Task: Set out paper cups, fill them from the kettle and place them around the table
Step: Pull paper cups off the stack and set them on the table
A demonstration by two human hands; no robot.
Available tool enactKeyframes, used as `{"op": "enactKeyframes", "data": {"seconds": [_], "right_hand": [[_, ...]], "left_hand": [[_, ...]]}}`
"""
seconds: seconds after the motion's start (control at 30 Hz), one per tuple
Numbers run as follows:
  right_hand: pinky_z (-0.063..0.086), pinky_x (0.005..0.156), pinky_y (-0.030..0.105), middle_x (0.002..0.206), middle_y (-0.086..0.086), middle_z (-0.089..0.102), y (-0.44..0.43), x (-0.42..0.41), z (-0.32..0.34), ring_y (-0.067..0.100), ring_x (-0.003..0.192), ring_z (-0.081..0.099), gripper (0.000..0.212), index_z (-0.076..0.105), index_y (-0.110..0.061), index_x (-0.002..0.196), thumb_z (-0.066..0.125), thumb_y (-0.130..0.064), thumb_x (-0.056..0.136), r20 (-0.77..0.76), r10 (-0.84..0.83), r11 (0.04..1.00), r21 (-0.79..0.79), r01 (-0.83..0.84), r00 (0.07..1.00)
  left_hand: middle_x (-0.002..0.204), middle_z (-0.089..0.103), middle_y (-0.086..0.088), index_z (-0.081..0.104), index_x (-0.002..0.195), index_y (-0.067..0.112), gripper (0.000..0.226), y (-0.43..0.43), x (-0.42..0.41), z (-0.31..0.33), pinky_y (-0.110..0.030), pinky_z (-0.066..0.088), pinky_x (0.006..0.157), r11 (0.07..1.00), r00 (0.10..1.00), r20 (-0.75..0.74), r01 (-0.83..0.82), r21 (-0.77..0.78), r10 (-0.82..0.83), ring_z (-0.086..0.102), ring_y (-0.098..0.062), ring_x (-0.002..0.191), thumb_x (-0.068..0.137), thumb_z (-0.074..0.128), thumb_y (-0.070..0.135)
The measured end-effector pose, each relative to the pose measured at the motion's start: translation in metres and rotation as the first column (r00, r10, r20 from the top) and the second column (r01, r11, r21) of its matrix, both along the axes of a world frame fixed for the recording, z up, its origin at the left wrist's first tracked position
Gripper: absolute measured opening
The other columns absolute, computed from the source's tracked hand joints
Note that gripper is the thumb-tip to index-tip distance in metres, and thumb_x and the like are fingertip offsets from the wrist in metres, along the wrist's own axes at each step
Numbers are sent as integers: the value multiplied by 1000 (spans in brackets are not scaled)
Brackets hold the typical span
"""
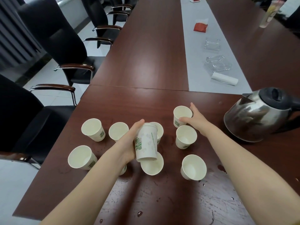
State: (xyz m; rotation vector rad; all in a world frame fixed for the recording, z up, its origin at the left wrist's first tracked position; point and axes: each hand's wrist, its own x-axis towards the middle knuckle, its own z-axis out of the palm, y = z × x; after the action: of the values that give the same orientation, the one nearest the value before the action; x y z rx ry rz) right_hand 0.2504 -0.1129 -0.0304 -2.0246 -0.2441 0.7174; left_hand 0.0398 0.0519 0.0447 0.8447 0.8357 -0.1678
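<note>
Several white paper cups with green prints stand upright on the dark wooden table [146,65], all looking empty. My left hand [129,143] grips a nested stack of cups [146,143], tilted with its bottom toward me, above the middle of the group. My right hand [194,119] holds the far right cup [181,113] by its side as it rests on the table. A steel kettle [256,116] with a black lid and handle sits at the right, spout pointing left toward the cups.
Water drops and smears wet the near table surface. On the pale centre strip lie two glass ashtrays [218,63], a white roll [224,78] and a red tissue pack [201,26]. Black office chairs [53,38] line the left edge. A tall drink cup [267,15] stands far right.
</note>
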Motion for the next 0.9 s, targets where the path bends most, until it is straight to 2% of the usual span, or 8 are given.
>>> {"op": "enactKeyframes", "data": {"seconds": [0.07, 0.13, 0.23, 0.3, 0.47, 0.53, 0.67, 0.9], "right_hand": [[30, 101, 29, 155, 0, 25, 3, -5, 7, 19, 138, 31, 80, 18, -22, 150, 64, -19, 85, 58, -126, 991, 57, 123, 990], [31, 100, 25, 148, 2, 38, 6, -13, 18, 15, 132, 39, 58, 39, -18, 140, 60, -16, 86, 163, -229, 969, 133, 209, 960], [41, 85, 23, 110, -2, 65, 14, -29, 47, 12, 105, 57, 14, 67, -22, 96, 60, -14, 86, 155, -196, 956, 250, 154, 968], [45, 75, 25, 87, -9, 70, 20, -48, 71, 9, 86, 59, 16, 70, -22, 79, 59, -17, 88, 76, -19, 949, 315, -6, 997], [41, 63, 11, 70, -17, 68, 30, -84, 99, -4, 67, 55, 19, 70, -19, 80, 56, -14, 92, 80, 371, 873, 311, -377, 925], [42, 66, 10, 68, -16, 67, 31, -89, 99, -5, 67, 57, 15, 70, -17, 80, 59, -11, 90, 41, 411, 857, 324, -401, 911], [44, 77, 23, 69, -9, 66, 31, -94, 96, 8, 74, 57, 16, 69, -16, 72, 65, -9, 86, 12, 408, 857, 337, -388, 913], [42, 66, 15, 58, -14, 63, 33, -99, 104, -1, 61, 55, 19, 65, -12, 67, 65, -4, 84, 0, 382, 878, 312, -363, 924]], "left_hand": [[71, 70, -7, 65, 100, 12, 40, -1, 0, -2, -35, 56, 52, 1000, 1000, 13, 24, 16, -24, 68, -22, 58, 82, 63, 48], [77, 70, -7, 65, 106, 12, 53, -2, 0, -2, -36, 56, 54, 999, 999, 21, 45, 31, -46, 69, -22, 63, 73, 67, 52], [85, 69, -8, 62, 117, 8, 76, -4, 2, -3, -35, 56, 56, 996, 998, 35, 59, 63, -61, 69, -22, 67, 58, 70, 55], [83, 69, -8, 63, 112, 4, 75, -7, 3, -1, -36, 57, 60, 995, 997, 43, 54, 81, -57, 69, -22, 68, 58, 70, 55], [93, 69, -13, 66, 109, 1, 83, -8, 4, -3, -40, 55, 74, 984, 993, 71, 82, 159, -94, 68, -27, 81, 54, 76, 63], [103, 69, -16, 64, 113, 1, 89, -9, 4, -4, -43, 55, 82, 979, 991, 82, 87, 184, -104, 68, -30, 90, 54, 77, 66], [107, 69, -20, 64, 111, 0, 96, -14, 2, -4, -49, 51, 94, 973, 992, 73, 83, 218, -101, 67, -34, 99, 47, 78, 71], [98, 69, -15, 64, 113, 7, 54, -18, -4, -5, -37, 54, 79, 944, 963, 163, 162, 287, -215, 66, -25, 86, 64, 76, 27]]}}
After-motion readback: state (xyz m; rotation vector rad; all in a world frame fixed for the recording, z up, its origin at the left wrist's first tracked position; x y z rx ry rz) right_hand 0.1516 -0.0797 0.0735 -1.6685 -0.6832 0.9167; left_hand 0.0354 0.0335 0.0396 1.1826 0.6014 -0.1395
